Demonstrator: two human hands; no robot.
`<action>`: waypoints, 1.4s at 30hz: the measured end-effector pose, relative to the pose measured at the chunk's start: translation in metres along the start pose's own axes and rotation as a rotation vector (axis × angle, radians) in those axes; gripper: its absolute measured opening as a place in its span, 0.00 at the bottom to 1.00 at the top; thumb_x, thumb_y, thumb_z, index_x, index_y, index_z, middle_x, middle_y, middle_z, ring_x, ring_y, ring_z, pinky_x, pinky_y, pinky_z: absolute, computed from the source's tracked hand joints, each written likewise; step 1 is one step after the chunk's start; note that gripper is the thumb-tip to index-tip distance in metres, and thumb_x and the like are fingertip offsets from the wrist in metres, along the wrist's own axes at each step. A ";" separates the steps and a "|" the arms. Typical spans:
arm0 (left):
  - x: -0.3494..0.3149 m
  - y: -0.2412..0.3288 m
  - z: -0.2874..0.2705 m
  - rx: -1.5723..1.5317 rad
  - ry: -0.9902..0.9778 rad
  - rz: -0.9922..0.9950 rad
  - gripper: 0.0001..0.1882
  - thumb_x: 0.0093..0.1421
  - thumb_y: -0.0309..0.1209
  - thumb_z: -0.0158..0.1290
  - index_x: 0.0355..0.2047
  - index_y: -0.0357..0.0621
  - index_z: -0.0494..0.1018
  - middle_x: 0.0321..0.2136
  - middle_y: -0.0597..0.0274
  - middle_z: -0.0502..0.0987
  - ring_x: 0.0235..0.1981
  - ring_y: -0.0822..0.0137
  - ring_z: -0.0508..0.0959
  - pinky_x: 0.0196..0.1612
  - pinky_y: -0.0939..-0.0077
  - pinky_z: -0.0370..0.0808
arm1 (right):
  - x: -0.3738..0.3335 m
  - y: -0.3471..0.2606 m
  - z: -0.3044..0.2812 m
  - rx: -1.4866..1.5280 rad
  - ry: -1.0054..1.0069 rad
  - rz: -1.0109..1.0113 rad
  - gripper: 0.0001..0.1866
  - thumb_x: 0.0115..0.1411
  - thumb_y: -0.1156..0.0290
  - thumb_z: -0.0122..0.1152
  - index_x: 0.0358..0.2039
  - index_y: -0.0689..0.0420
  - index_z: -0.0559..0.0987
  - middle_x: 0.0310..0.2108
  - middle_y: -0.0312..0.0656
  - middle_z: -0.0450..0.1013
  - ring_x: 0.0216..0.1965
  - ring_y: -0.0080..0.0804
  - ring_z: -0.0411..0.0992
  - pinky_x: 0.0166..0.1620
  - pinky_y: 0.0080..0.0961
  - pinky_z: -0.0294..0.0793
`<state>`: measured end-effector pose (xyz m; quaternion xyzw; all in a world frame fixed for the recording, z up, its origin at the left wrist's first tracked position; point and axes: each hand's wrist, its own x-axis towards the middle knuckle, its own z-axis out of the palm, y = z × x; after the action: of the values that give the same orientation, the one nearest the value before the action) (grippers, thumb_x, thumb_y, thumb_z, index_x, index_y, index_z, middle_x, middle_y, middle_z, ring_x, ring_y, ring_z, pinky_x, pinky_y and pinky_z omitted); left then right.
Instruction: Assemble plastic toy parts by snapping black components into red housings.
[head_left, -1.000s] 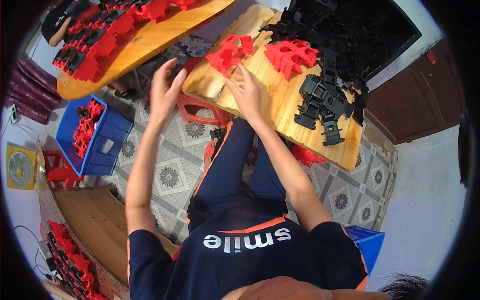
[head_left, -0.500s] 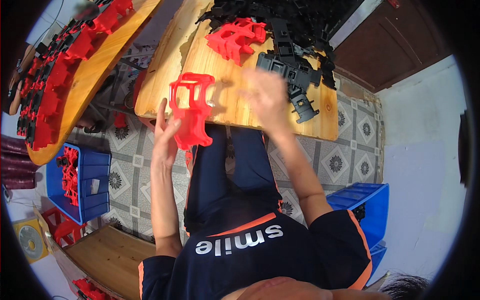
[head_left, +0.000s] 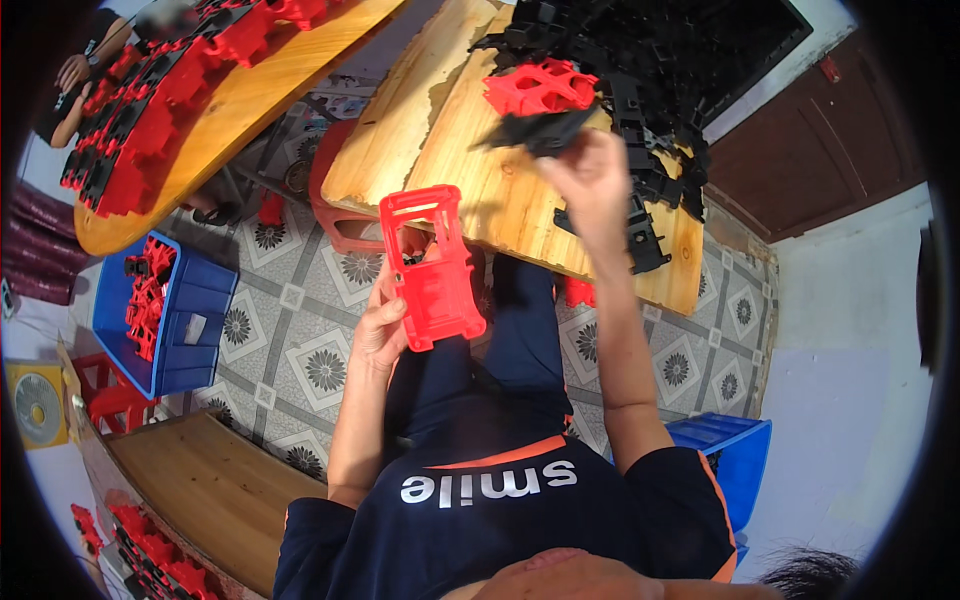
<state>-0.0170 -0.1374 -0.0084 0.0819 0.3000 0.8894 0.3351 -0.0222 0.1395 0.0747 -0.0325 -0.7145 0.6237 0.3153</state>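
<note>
My left hand (head_left: 383, 318) grips a red plastic frame (head_left: 446, 312) by its side, just off the near edge of the wooden table (head_left: 400, 150). The frame has a large opening in its upper half and a recessed panel below. Over the table, my right hand (head_left: 592, 180) is closed on a black plastic part (head_left: 540, 131), which is blurred by motion. Behind that part lies another red plastic piece (head_left: 545, 88). Black plastic parts (head_left: 645, 235) rest near my right wrist, partly hidden by the arm.
A large heap of black parts (head_left: 650, 60) covers the table's far right. Another wooden table (head_left: 240, 110) at left bears rows of red and black pieces. Blue bins (head_left: 190, 330) (head_left: 740, 465) stand on both sides, and a red stool (head_left: 345, 190) sits beside the table. Another person's hand (head_left: 73, 70) shows at far left.
My right hand has picked up a black part and lifted it near the red piece. The red frame in my left hand has turned, showing its panel more squarely. The view has shifted slightly.
</note>
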 end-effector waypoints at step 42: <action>-0.010 0.011 -0.022 0.109 0.439 0.403 0.53 0.58 0.34 0.63 0.70 0.62 0.34 0.61 0.53 0.62 0.51 0.66 0.71 0.47 0.70 0.73 | -0.019 0.046 0.033 -0.866 -0.323 -0.072 0.12 0.61 0.64 0.62 0.37 0.60 0.77 0.29 0.52 0.77 0.29 0.50 0.77 0.34 0.40 0.75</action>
<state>-0.0231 -0.1612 -0.0187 -0.0366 0.3901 0.9171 0.0740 -0.0393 0.1127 0.0239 -0.0389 -0.9499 0.2533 0.1790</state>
